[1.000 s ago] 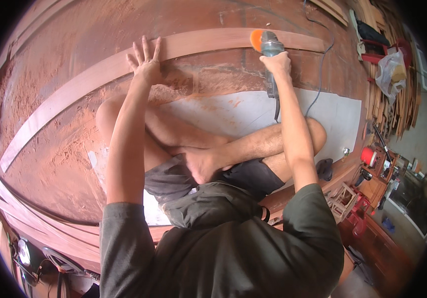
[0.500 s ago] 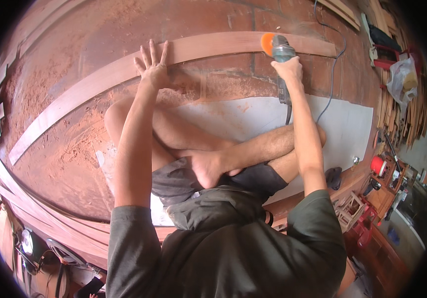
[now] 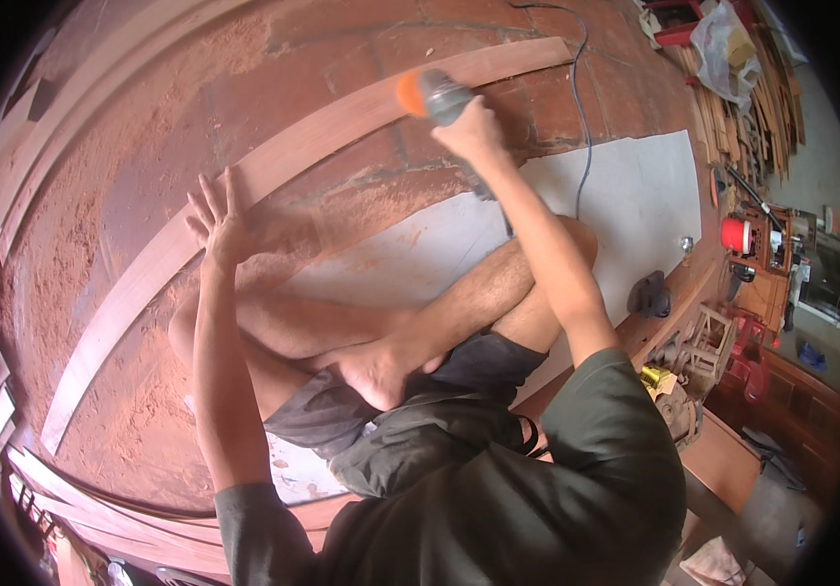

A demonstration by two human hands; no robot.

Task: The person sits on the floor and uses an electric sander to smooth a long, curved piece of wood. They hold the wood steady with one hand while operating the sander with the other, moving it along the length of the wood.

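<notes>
A long, gently curved wooden plank (image 3: 337, 124) lies across the floor in front of my crossed legs. My left hand (image 3: 217, 227) rests on it left of the middle, fingers spread and stretched out. Farther along to the right, my right hand (image 3: 475, 132) is wrapped round the body of an angle grinder (image 3: 444, 95). Its orange disc (image 3: 410, 93) is blurred and sits over the plank's face; whether it touches the wood I cannot tell. My right hand and forearm partly cover the grinder's rear.
Reddish sawdust (image 3: 68, 210) coats the tiled floor. A dark cord (image 3: 586, 137) curves past the plank's right end. Under my legs lies a white sheet (image 3: 639, 186). More wooden strips (image 3: 98, 518) are at lower left; a stack of thin sticks (image 3: 752, 112) lies at far right.
My right hand has brought the grinder leftward along the plank. The whole view has turned, so the plank appears more slanted. My left hand is still spread on the wood.
</notes>
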